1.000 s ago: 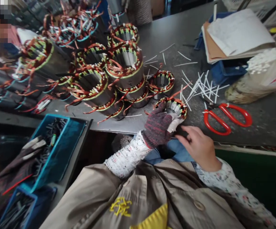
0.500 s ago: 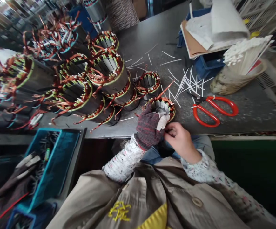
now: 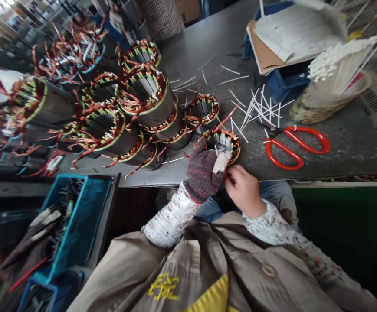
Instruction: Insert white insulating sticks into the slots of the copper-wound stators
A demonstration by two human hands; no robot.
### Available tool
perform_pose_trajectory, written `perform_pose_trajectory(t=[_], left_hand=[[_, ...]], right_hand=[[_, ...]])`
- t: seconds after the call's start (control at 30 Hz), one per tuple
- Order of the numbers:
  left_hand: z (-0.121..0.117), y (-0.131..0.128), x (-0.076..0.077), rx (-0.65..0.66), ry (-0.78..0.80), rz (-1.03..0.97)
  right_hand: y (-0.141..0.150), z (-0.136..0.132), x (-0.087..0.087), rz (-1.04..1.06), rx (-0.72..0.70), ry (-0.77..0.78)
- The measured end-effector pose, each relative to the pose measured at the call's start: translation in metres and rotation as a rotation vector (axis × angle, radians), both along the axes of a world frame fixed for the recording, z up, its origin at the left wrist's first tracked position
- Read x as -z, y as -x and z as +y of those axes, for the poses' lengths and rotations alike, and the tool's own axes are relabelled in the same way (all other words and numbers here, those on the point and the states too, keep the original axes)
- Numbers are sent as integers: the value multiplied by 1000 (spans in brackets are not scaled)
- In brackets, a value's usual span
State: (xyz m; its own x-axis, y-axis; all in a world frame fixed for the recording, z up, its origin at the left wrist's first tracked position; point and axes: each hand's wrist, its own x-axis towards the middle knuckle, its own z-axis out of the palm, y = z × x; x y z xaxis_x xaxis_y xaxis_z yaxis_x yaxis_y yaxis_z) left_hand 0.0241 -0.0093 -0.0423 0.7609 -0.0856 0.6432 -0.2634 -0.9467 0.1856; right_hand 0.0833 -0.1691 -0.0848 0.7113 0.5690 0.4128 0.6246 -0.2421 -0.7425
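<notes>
**Wound stator clenched at table edge**

Head view: gloved left hand (image 3: 203, 171) clenched on the small wound stator (image 3: 222, 145), which sits on the table (image 3: 354, 151); right hand (image 3: 244, 190) closed at its rim, any held item hidden. Woven basket (image 3: 312, 110) holds white sticks (image 3: 338, 65); teal crate (image 3: 84, 216) holds dark parts (image 3: 67, 190). Yellow jacket embroidery (image 3: 164, 286) unreadable.

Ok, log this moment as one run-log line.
left hand: knit glove, on wound stator | right hand: bare, at white strip
</notes>
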Motion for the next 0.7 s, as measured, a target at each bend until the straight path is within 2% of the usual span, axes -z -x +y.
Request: perform_pose_trajectory(t=[0.13,0.23,0.37,0.5,0.7], left_hand=[[-6,1,-8,-3,67,-19],[-13,-3,-7,-78,91,-23],[-18,-6,-3,-135,61,-53],[-18,-6,-4,-133,45,-15],[-15,-4,-4,-145,53,101]], right_hand=[[-11,-32,-9,271,-78,-49],[-24,-58,-24,388,-112,9],[-38,-75,-36,344,-142,129],[-46,-80,-32,212,-112,176],[-56,-85,-33,161,-110,184]])
